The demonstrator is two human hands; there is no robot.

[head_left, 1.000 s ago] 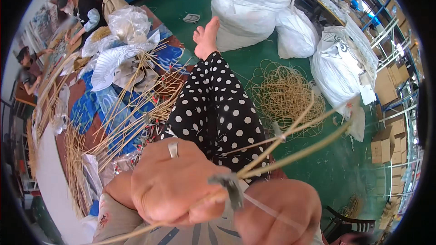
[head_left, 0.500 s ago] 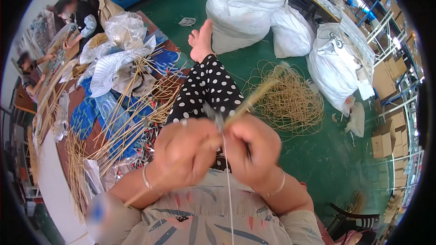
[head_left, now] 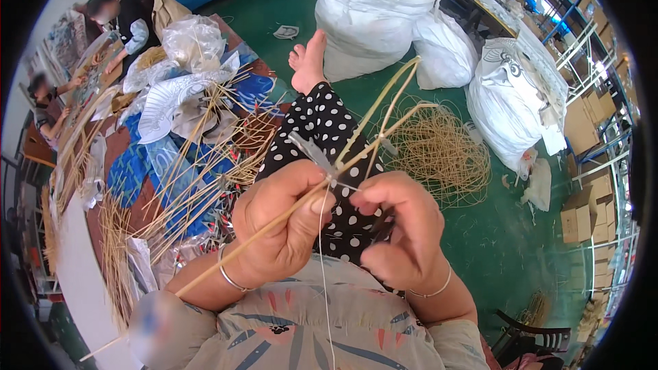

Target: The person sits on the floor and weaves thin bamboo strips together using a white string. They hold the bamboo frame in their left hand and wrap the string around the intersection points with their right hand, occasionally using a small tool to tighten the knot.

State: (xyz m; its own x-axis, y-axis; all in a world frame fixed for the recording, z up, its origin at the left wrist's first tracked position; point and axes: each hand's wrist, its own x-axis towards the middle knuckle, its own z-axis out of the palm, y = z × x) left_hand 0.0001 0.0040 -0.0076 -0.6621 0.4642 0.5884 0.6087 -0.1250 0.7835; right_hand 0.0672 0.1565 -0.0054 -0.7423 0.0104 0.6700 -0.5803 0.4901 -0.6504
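My left hand (head_left: 281, 223) is closed round a long thin bamboo strip (head_left: 253, 242) at a crossing joint. Beyond that joint, strips bend into a narrow pointed loop (head_left: 388, 89), with a shorter arm branching right. A flat grey piece (head_left: 312, 151) sticks out from the joint above my left fingers. White thread (head_left: 324, 247) hangs from the joint down over my lap. My right hand (head_left: 406, 229) is curled just right of the joint, its fingertips on a short thread end (head_left: 349, 187). Something dark (head_left: 382, 225) shows inside that hand, too blurred to name.
On the left, a low table (head_left: 92, 253) bears many bamboo sticks (head_left: 181, 192), plastic bags and blue cloth. A tangled coil of thin strips (head_left: 439, 157) lies on the green floor. Large white sacks (head_left: 370, 20) stand ahead; cartons (head_left: 579, 212) line the right. Two people sit at far left.
My right hand has moved away from the joint, to the right, and its fingers have opened somewhat. The bamboo loop has swung into clearer view; my left hand stays on the strip.
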